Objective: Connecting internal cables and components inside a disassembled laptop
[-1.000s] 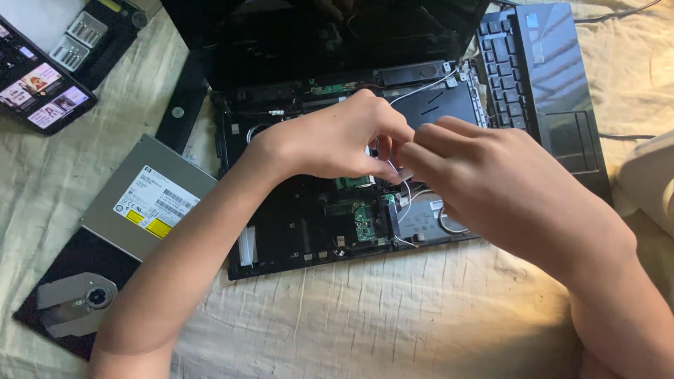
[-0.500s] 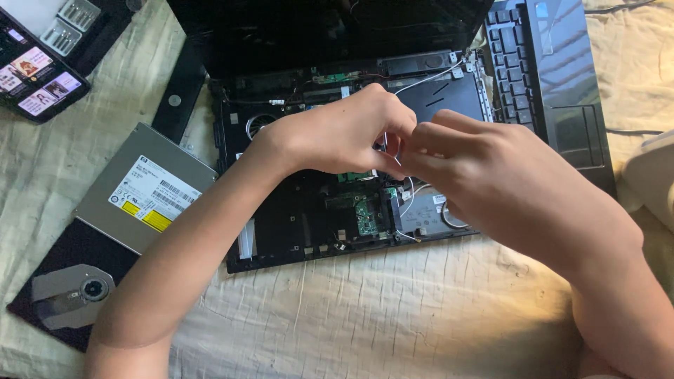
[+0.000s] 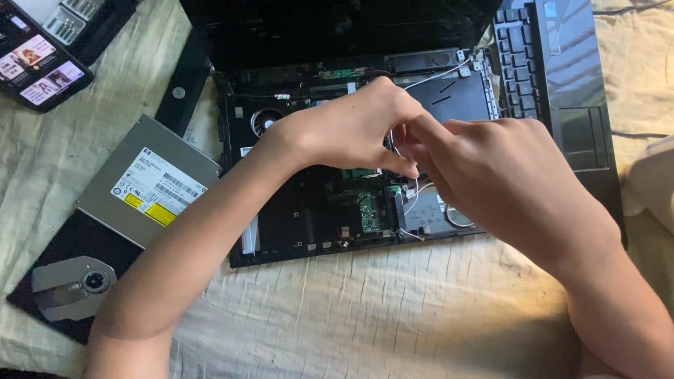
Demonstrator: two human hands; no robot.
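On a cream cloth (image 3: 393,316) that covers the whole work surface lies an opened laptop base (image 3: 309,210), its top cover taken off so that the black inner frame and the parts inside show. Behind it the dark screen (image 3: 337,28) stands open, and to the right the removed keyboard panel (image 3: 554,77) rests tilted against the base, its keys and touchpad facing up. To the left of the base lies a grey disc drive (image 3: 147,186) with a white and yellow label, its black tray pulled out toward the near left corner. At the far left edge sits a dark case (image 3: 42,60) with coloured pictures on it. Inside the base, a round fan (image 3: 263,121) sits near the back left, and a small green circuit board (image 3: 368,210) lies near the front, just under the hands. The left hand (image 3: 344,130) reaches in from the lower left and the right hand (image 3: 491,175) from the lower right; they meet over the middle of the base, fingertips touching. Both are closed in a pinch on thin white wires (image 3: 413,196), which run down from between the fingers toward the green board, while another white strand leads up to the back right corner of the base.
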